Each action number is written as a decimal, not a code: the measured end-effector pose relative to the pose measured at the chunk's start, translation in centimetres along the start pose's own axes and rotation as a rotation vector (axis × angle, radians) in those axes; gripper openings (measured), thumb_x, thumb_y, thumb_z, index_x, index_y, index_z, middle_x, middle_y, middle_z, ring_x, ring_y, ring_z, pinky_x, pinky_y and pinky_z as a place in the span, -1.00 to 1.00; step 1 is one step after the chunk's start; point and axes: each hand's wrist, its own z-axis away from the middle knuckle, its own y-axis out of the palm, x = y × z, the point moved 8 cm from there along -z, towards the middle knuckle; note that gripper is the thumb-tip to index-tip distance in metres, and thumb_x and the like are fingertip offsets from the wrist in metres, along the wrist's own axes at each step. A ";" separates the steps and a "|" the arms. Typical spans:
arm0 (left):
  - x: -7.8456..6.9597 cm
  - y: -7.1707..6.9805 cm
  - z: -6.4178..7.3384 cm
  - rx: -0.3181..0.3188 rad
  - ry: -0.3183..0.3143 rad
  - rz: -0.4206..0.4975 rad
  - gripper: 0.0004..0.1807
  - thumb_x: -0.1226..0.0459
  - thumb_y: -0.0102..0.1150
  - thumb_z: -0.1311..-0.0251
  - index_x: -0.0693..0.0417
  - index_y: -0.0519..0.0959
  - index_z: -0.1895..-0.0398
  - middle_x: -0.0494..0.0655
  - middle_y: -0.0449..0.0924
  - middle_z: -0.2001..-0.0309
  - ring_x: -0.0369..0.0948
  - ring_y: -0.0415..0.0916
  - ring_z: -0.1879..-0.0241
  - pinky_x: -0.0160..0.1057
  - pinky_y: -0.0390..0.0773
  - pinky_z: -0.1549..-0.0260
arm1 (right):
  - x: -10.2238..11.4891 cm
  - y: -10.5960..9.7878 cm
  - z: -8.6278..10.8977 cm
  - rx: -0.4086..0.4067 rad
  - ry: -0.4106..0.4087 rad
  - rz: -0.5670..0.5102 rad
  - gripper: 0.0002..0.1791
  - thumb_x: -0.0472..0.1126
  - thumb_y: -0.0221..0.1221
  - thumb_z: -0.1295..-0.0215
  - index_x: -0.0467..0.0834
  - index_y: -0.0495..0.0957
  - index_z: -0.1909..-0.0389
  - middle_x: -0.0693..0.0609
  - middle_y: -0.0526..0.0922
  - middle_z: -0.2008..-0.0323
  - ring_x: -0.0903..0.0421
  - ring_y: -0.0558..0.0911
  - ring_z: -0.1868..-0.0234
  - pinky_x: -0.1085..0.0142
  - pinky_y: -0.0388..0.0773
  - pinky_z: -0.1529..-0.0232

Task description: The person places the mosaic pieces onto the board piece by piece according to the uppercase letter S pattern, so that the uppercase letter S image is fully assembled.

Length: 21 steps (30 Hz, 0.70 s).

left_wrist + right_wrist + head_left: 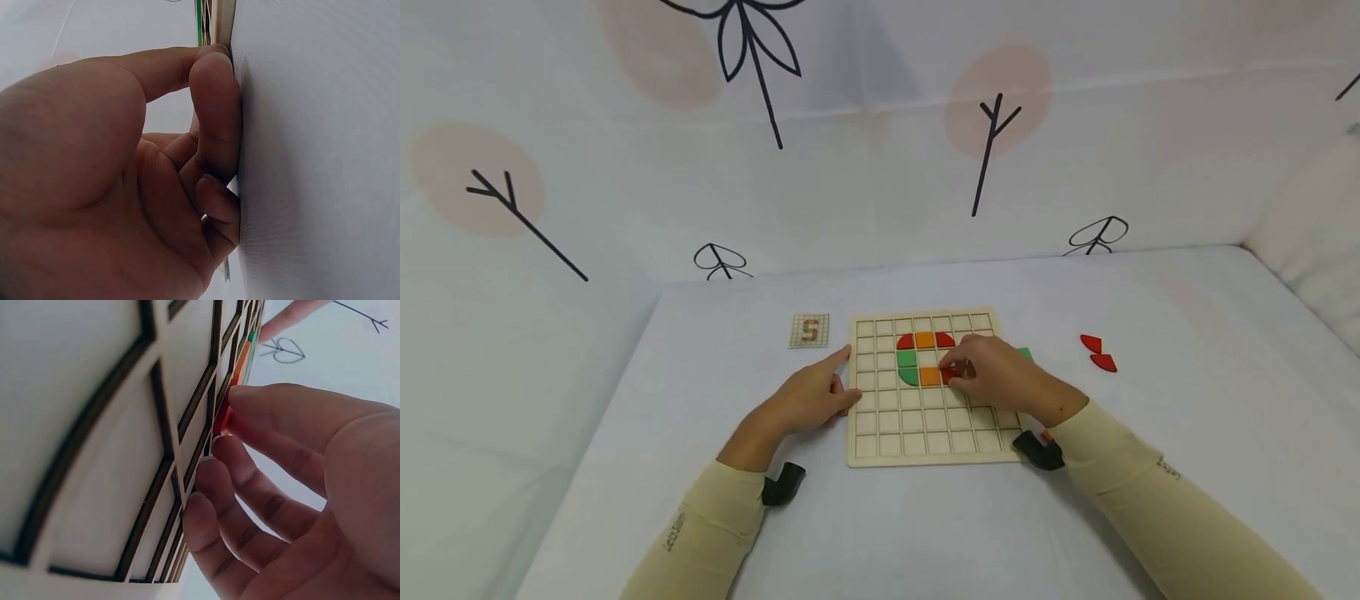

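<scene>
Sleeves of pale cloth, one on each forearm, lie closest to my head view and run forward to the two hands at work on the wooden grid board (880,446), which lies flat on the white counter (700,500).

Step in hand, as I judge it: seating a red piece (950,376) in the cell just right of the lower orange tile (930,377). To do it well, I would keep the piece level, line its straight edges up with the cell walls, press lightly, and hold the board steady with my other hand so that the tiles already laid stay put.

Right hand (996,379): fingers curled down over the board, fingertips (215,465) pinching and pressing the red piece into its cell; the wrist view shows a sliver of red (224,419) between them and the grid.

Left hand (808,398): relaxed and holding nothing, index finger stretched toward the board's left edge, fingertips (215,94) resting against that edge and the counter.

Laid so far: red, orange and green tiles in an open ring near the board's upper middle. Beyond the board: a small pattern card (809,330) at upper left, a green piece (1025,353) just past my right hand, and two red pieces (1097,352) well apart to the right.
</scene>
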 end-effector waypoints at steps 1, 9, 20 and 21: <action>0.0 0.0 0.0 0.000 -0.001 0.001 -0.10 0.06 0.24 -0.34 -0.12 -0.02 -0.62 -0.13 0.57 0.51 -0.23 0.43 0.57 -0.26 0.37 0.51 | 0.0 0.0 0.0 0.001 -0.002 -0.002 -0.74 -0.28 0.36 -0.22 -0.15 0.73 0.06 0.07 0.57 0.37 0.17 0.44 0.38 0.38 0.42 0.36; 0.0 0.1 0.1 -0.006 0.020 0.002 -0.10 0.08 0.25 -0.34 -0.08 -0.02 -0.62 -0.12 0.56 0.51 -0.23 0.44 0.60 -0.28 0.38 0.53 | 0.1 0.1 0.2 0.004 -0.011 -0.003 -0.72 -0.31 0.36 -0.21 -0.16 0.72 0.03 0.05 0.62 0.33 0.16 0.46 0.36 0.38 0.44 0.33; -0.1 0.0 0.2 -0.004 0.026 -0.009 -0.10 0.07 0.25 -0.34 -0.08 -0.02 -0.62 -0.12 0.55 0.53 -0.23 0.42 0.61 -0.27 0.38 0.52 | 0.1 0.2 0.2 0.008 -0.010 -0.001 -0.71 -0.29 0.35 -0.23 -0.17 0.72 0.02 0.04 0.64 0.30 0.17 0.47 0.36 0.38 0.47 0.33; 0.0 0.0 0.1 -0.002 0.025 -0.011 -0.10 0.06 0.25 -0.34 -0.08 -0.02 -0.62 -0.12 0.55 0.53 -0.23 0.42 0.61 -0.27 0.38 0.52 | 0.1 0.2 0.2 0.010 -0.006 -0.002 -0.71 -0.29 0.35 -0.23 -0.17 0.72 0.02 0.04 0.63 0.30 0.17 0.47 0.37 0.38 0.46 0.33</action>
